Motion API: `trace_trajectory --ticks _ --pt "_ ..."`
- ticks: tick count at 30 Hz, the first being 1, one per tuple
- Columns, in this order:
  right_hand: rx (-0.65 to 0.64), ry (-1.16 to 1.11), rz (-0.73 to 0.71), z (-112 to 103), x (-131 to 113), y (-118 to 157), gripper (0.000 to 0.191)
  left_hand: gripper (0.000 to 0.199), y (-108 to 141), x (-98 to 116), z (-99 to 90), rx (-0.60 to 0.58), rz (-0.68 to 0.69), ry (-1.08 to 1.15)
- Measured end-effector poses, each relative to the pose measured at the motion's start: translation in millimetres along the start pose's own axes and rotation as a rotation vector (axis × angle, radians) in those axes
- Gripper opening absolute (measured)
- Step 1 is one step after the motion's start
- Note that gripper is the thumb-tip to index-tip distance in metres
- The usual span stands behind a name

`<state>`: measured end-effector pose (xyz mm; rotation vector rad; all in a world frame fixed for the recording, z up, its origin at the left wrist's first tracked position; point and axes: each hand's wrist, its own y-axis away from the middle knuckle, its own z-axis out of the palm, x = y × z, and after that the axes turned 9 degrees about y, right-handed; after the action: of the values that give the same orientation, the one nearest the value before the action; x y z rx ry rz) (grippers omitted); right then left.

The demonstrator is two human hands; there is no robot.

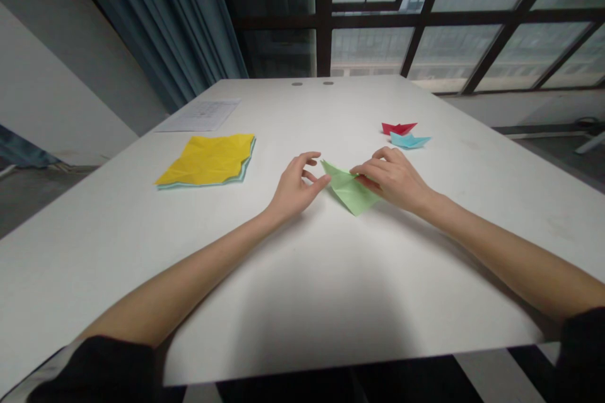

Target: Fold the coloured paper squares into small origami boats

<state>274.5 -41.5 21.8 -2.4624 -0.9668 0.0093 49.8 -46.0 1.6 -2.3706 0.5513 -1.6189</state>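
Observation:
A light green sheet of folded paper (352, 192) stands tilted over the white table, its lower corner pointing toward me. My right hand (390, 177) pinches its upper right part between thumb and fingers. To its left, my left hand (300, 184) has fingers curved and apart, the thumb tip close to the paper's left edge; whether it touches cannot be made out. Just beyond my right hand lie a light blue folded paper boat (409, 140) and a red folded paper boat (399, 129).
A stack of yellow and pale blue paper sheets (208, 160) lies on the left of the white table (293, 283). Behind it is a printed white sheet (201, 115). Two round grey discs (297, 84) sit near the far edge, before a blue curtain (161, 19) and windows.

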Motion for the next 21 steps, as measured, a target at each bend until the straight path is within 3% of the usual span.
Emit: trace_trajectory --ticks 9,15,21 --pt "-0.018 -0.207 0.088 -9 -10 -2 0.017 0.033 -4 7 3.1 0.038 -0.312 0.412" --pt "-0.172 -0.537 0.304 -17 -10 -3 0.018 0.036 -2 13 1.7 0.005 -0.43 0.586" --pt "-0.344 -0.967 0.462 -13 0 -4 0.026 0.043 -2 13 -0.9 -0.061 -0.445 0.673"
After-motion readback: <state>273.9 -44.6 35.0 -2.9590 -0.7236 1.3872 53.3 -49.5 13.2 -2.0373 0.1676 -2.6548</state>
